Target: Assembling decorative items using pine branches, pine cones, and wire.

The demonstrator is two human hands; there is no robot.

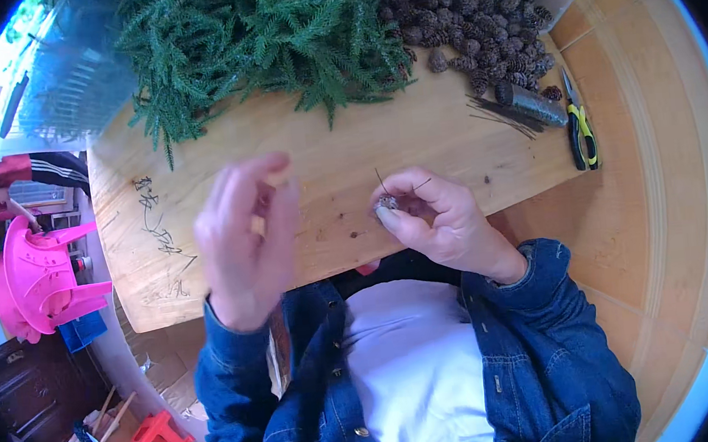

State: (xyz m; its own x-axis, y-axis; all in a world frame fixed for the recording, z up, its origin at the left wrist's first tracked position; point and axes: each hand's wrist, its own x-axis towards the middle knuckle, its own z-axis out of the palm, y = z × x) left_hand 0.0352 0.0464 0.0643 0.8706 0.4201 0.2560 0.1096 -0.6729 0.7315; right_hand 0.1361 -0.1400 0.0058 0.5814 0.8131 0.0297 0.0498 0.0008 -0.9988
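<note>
Right hand [432,220] closed to a pinch, I grip what looks like a cone [387,204], its thin wire [381,182] pointing away from me. It lies right of my left hand [250,222], half open and blurred; whether that holds anything I cannot tell.

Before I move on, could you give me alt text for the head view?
The right hand pinches a small object, perhaps a pinecone, with thin wire ends sticking out, above a wooden table. The left hand, blurred, is to its left. Farther back lie green branches, heaped pinecones, thin dark rods and yellow-black pliers.
</note>
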